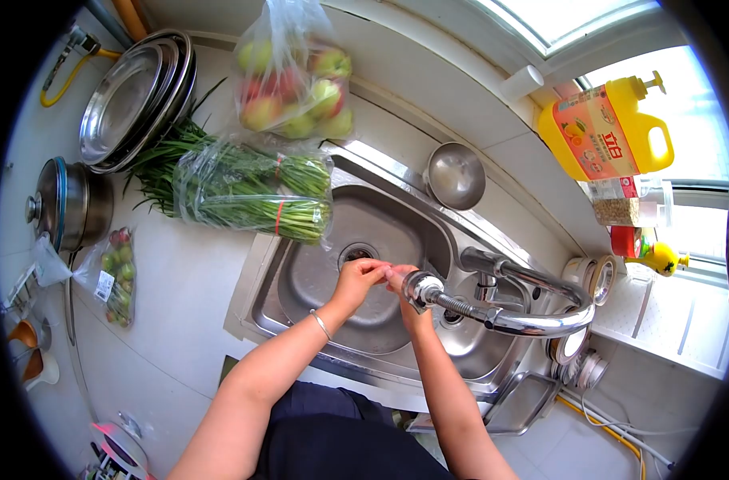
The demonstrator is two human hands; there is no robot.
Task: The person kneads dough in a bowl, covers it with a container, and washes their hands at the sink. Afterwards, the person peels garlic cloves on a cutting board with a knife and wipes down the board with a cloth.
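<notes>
Over the left bowl of the steel sink (pixel 364 324), my two hands meet at the fingertips. My left hand (pixel 358 282), below a wrist with a silver bangle (pixel 320 324), has its fingers closed in a pinch. Touching it is my right hand (pixel 398 280), its fingers closed too and partly covered by the tap head (pixel 420 290). Whatever lies between the fingertips, if anything, is too small to make out. The drain (pixel 356 254) sits just behind my left hand. Bundles of green chives (pixel 256 188) in clear plastic rest across the sink's back left corner.
A bag of apples (pixel 296 88) lies behind the chives, beside stacked steel basins (pixel 124 104). At left are a lidded pot (pixel 84 204) and a bag of small fruit (pixel 118 280). A metal bowl (pixel 456 176) stands behind the sink; a yellow jug (pixel 600 132) is at the window.
</notes>
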